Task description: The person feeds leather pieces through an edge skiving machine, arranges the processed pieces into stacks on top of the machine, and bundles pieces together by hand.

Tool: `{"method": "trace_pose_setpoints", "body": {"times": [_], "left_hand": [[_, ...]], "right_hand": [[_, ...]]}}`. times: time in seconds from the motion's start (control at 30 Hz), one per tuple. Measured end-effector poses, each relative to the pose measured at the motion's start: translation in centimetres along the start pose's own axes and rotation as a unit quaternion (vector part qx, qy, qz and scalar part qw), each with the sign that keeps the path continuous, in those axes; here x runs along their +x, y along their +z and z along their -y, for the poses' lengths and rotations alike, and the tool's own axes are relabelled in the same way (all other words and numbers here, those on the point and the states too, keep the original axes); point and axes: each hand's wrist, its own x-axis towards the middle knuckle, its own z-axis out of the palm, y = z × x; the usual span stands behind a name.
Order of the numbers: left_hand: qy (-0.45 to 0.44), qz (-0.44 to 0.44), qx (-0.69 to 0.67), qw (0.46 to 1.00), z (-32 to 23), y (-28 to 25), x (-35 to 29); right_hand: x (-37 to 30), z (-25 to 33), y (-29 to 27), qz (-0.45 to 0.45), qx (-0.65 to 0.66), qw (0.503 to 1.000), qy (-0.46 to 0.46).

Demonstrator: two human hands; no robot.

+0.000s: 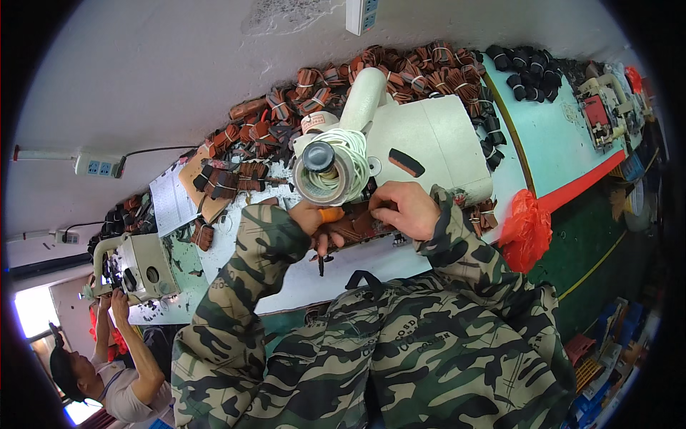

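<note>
1. The brown strip (351, 227) is between your hands, below the round head of the machine and near the middle of the table's front edge. The head hides part of it.
2. Your left grip (309, 218) is closed on the strip's left part: an orange-covered digit lies over the top, with other fingertips showing underneath.
3. Your right grip (411, 209) is at the strip's right end with fingers bent; whether it pinches the strip or only touches it, you cannot tell from here.
4. Just below your left fingertips, a thin dark rod (321, 266) points toward the table's front edge.
5. Above your hands stands the cream machine (436, 136), a coil of white cord (355, 154) around its round head and a black knob (319, 156) in the middle.
6. A black-and-brown block (406, 162) lies on top of the machine's body.
7. Behind it, tied brown bundles (309, 82) are heaped along the back edge of the white table (389, 266).
8. Toward the table's left edge lie a tan board (209, 206) and a white sheet (171, 199).
9. By the table's right edge is a crumpled red plastic bag (527, 230).
10. On the pale blue table (547, 136) to your right, black bundles (527, 75) lie near the back left corner.
11. Off to your left, a co-worker (128, 393) has both hands raised to a second cream machine (151, 266).
</note>
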Motion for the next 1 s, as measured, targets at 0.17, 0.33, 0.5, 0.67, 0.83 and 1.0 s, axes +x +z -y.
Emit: {"method": "trace_pose_setpoints", "body": {"times": [0.17,0.33,0.5,0.67,0.83,1.0], "left_hand": [[0.097,-0.113,-0.065,0.987,4.3,-1.2,1.5],[-0.015,0.000,-0.058,0.998,1.4,-0.3,0.7],[0.077,-0.087,-0.061,0.991,3.8,-1.2,1.3],[0.011,0.014,0.001,1.000,1.7,-1.2,0.8],[0.086,-0.124,-0.079,0.985,4.0,-1.1,1.1],[0.022,-0.001,-0.029,0.999,1.9,-1.0,0.6]], "right_hand": [[-0.7,0.2,-1.1,-0.025,0.057,0.990,0.126],[0.0,1.6,-0.2,0.020,0.075,0.987,0.142],[-1.1,-0.2,-0.9,0.011,0.114,0.982,0.147],[-0.3,1.3,0.0,0.011,0.103,0.985,0.136],[-0.9,0.6,-0.9,-0.016,0.113,0.981,0.157],[-0.1,2.1,-0.1,-0.026,0.092,0.984,0.149]]}}
